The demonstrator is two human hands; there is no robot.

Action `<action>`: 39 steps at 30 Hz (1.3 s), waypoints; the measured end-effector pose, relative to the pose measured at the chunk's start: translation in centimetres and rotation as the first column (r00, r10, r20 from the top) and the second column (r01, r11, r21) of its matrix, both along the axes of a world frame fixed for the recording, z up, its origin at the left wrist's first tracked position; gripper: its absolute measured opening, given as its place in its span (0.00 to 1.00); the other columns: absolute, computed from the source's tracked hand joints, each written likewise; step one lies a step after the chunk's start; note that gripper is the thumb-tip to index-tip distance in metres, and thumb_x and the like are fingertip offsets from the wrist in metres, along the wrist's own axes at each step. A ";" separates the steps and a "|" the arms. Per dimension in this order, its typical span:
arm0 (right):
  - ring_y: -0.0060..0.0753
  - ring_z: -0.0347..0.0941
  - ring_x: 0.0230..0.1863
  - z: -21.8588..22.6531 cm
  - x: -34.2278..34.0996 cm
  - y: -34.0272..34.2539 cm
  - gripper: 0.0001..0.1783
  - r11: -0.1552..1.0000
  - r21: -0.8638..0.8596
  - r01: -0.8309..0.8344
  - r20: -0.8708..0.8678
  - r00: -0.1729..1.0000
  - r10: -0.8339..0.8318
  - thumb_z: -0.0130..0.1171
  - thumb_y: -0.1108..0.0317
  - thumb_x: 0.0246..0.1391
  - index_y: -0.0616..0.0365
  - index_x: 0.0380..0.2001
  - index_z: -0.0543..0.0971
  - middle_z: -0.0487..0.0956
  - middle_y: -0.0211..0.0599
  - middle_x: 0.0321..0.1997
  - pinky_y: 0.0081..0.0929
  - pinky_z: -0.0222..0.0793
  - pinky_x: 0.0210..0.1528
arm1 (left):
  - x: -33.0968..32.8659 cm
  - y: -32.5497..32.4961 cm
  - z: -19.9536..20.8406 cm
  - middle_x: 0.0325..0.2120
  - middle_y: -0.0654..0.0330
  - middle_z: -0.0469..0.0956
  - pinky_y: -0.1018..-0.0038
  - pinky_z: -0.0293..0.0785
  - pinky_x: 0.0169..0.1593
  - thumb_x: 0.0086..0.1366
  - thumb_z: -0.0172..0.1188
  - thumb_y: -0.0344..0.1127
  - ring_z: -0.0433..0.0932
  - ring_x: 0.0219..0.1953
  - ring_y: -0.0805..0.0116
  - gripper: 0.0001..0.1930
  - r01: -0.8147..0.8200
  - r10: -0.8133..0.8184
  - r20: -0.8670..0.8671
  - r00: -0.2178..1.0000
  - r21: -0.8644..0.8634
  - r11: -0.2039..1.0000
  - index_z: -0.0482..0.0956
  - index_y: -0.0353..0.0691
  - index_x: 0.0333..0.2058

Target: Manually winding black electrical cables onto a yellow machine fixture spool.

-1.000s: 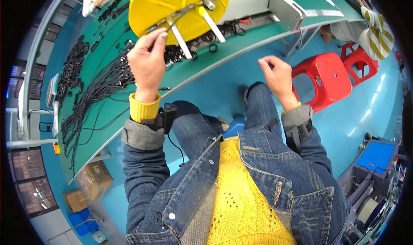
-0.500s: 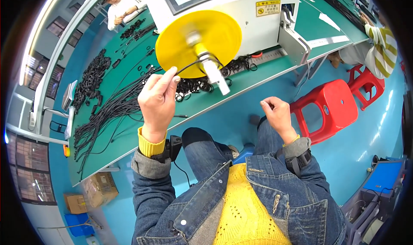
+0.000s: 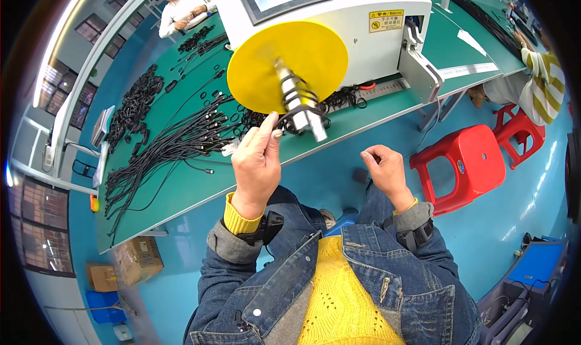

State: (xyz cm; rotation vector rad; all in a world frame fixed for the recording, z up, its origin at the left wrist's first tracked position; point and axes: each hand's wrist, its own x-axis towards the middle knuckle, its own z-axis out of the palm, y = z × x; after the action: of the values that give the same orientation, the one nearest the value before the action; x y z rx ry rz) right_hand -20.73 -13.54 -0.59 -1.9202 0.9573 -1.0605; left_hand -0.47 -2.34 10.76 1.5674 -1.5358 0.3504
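Observation:
A black cable (image 3: 301, 110) is wrapped in loops around the metal spindle (image 3: 318, 129) of a winding machine. Behind the loops sits the machine's round yellow disc (image 3: 248, 72), with a blur near its middle. My left hand (image 3: 256, 163) is just left of the spindle, thumb and forefinger pinched on the cable close to the coil. Apart from the machine, above my right knee, my right hand (image 3: 387, 172) is closed with curled fingers; whatever it might hold is hidden.
Straight black cables (image 3: 163, 145) lie bundled on the green table (image 3: 130, 224), with a pile of black pieces (image 3: 136, 100) behind. Red stools (image 3: 469, 166) stand at right. Cardboard boxes (image 3: 139, 260) sit below the table. One person (image 3: 184, 9) works far left, another (image 3: 541, 72) far right.
The cable's free length has shortened and more loops now wrap the spindle. My left hand has moved right, close to the spindle. My right hand stays closed in about the same place.

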 end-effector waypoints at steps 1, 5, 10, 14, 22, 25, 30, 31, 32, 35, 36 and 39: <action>0.29 0.70 0.19 0.5 0.1 0.1 0.06 1.000 -0.019 -0.017 0.017 1.000 0.017 0.59 0.71 0.46 0.64 0.23 0.77 0.75 0.38 0.18 0.24 0.65 0.23 | -0.2 -0.3 0.0 0.20 0.55 0.70 0.73 0.65 0.22 0.57 0.58 0.25 0.70 0.19 0.63 0.14 -0.006 0.006 0.044 0.999 -0.004 1.000 0.74 0.33 0.44; 0.27 0.68 0.18 3.8 1.7 0.2 0.06 0.984 -0.171 -0.048 0.122 0.990 0.069 0.60 0.71 0.45 0.64 0.22 0.77 0.73 0.36 0.17 0.23 0.64 0.22 | -1.4 -1.7 0.9 0.26 0.53 0.72 0.71 0.69 0.25 0.57 0.57 0.28 0.73 0.22 0.61 0.16 0.008 -0.009 0.192 0.981 0.003 1.000 0.73 0.32 0.45; 0.31 0.69 0.20 7.3 4.4 -0.2 0.08 0.931 -0.357 -0.074 0.162 0.977 0.140 0.64 0.69 0.43 0.62 0.24 0.77 0.73 0.35 0.20 0.24 0.64 0.22 | -3.3 -2.5 2.7 0.33 0.51 0.72 0.71 0.73 0.28 0.60 0.56 0.33 0.76 0.25 0.58 0.16 -0.120 0.081 0.363 0.928 0.086 0.989 0.73 0.32 0.44; 0.30 0.71 0.26 8.4 5.8 -1.6 0.22 0.949 -0.296 -0.105 0.173 0.972 0.161 0.69 0.64 0.37 0.61 0.36 0.74 0.74 0.37 0.27 0.25 0.68 0.26 | -2.8 -2.2 3.4 0.40 0.44 0.71 0.69 0.76 0.31 0.62 0.51 0.38 0.77 0.29 0.49 0.19 -0.222 0.132 0.380 0.916 0.202 0.954 0.69 0.29 0.47; 0.35 0.72 0.43 7.9 6.8 -5.0 0.52 0.914 -0.250 -0.320 0.196 0.907 0.371 0.74 0.56 0.28 0.62 0.57 0.60 0.70 0.45 0.47 0.29 0.70 0.47 | -0.1 -2.2 2.6 0.52 0.28 0.57 0.60 0.62 0.55 0.65 0.45 0.38 0.63 0.53 0.37 0.29 -0.021 -0.115 0.327 0.938 0.384 0.923 0.51 0.20 0.56; 0.37 0.71 0.47 7.8 7.1 -4.9 0.52 0.905 -0.214 -0.368 0.226 0.882 0.413 0.73 0.57 0.30 0.62 0.59 0.58 0.68 0.47 0.51 0.30 0.68 0.51 | -0.3 -2.3 2.7 0.51 0.29 0.58 0.60 0.55 0.59 0.65 0.45 0.37 0.58 0.56 0.39 0.30 0.056 -0.139 0.178 0.974 0.405 0.912 0.48 0.19 0.57; 0.35 0.72 0.44 7.8 6.9 -3.9 0.47 0.849 -0.206 -0.486 0.162 0.839 0.519 0.71 0.61 0.35 0.63 0.57 0.58 0.71 0.46 0.48 0.30 0.70 0.47 | -0.6 -2.9 2.9 0.46 0.34 0.63 0.60 0.64 0.52 0.63 0.48 0.35 0.67 0.46 0.39 0.26 0.145 -0.164 0.037 0.986 0.310 0.940 0.54 0.22 0.54; 0.37 0.73 0.42 7.5 7.0 -2.5 0.42 0.892 -0.196 -0.407 0.228 0.866 0.445 0.69 0.64 0.36 0.64 0.54 0.60 0.72 0.46 0.45 0.31 0.71 0.44 | -0.6 -2.9 2.6 0.42 0.36 0.65 0.60 0.66 0.48 0.62 0.49 0.34 0.68 0.43 0.41 0.24 0.133 -0.160 0.057 0.985 0.331 0.934 0.57 0.24 0.52; 0.39 0.74 0.39 7.2 7.2 -1.2 0.38 0.929 -0.181 -0.324 0.292 0.884 0.365 0.68 0.66 0.38 0.64 0.52 0.62 0.74 0.46 0.42 0.31 0.71 0.41 | -0.7 -3.0 2.4 0.39 0.38 0.66 0.60 0.67 0.44 0.61 0.50 0.32 0.70 0.40 0.42 0.22 0.122 -0.158 0.076 0.984 0.353 0.928 0.59 0.26 0.50; 0.42 0.75 0.33 7.5 8.1 -0.6 0.30 0.951 -0.273 -0.146 0.344 0.908 0.238 0.66 0.69 0.39 0.64 0.46 0.65 0.75 0.45 0.35 0.32 0.72 0.35 | -1.6 -3.1 2.3 0.34 0.42 0.68 0.59 0.70 0.37 0.60 0.52 0.31 0.71 0.34 0.43 0.18 0.092 -0.141 0.127 0.982 0.327 0.941 0.62 0.29 0.46; 0.43 0.75 0.30 7.6 8.4 -0.7 0.25 0.924 -0.380 -0.052 0.341 0.920 0.192 0.65 0.71 0.40 0.64 0.42 0.66 0.75 0.45 0.32 0.33 0.71 0.32 | -2.1 -3.0 2.4 0.31 0.43 0.69 0.59 0.70 0.34 0.59 0.52 0.31 0.72 0.31 0.44 0.16 0.075 -0.123 0.158 0.980 0.280 0.957 0.63 0.30 0.44; 0.46 0.74 0.26 7.8 8.4 -0.7 0.20 0.888 -0.459 0.022 0.314 0.939 0.139 0.63 0.73 0.40 0.63 0.37 0.67 0.75 0.45 0.28 0.34 0.70 0.27 | -2.1 -2.8 2.4 0.28 0.46 0.70 0.58 0.70 0.30 0.58 0.54 0.32 0.72 0.28 0.45 0.15 0.052 -0.104 0.186 0.977 0.265 0.963 0.64 0.31 0.41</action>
State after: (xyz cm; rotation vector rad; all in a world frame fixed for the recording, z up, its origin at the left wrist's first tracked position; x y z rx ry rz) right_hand -12.34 -14.25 7.18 -2.0146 0.4726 -1.6298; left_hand -2.57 -5.11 13.15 1.7063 -1.8548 0.2760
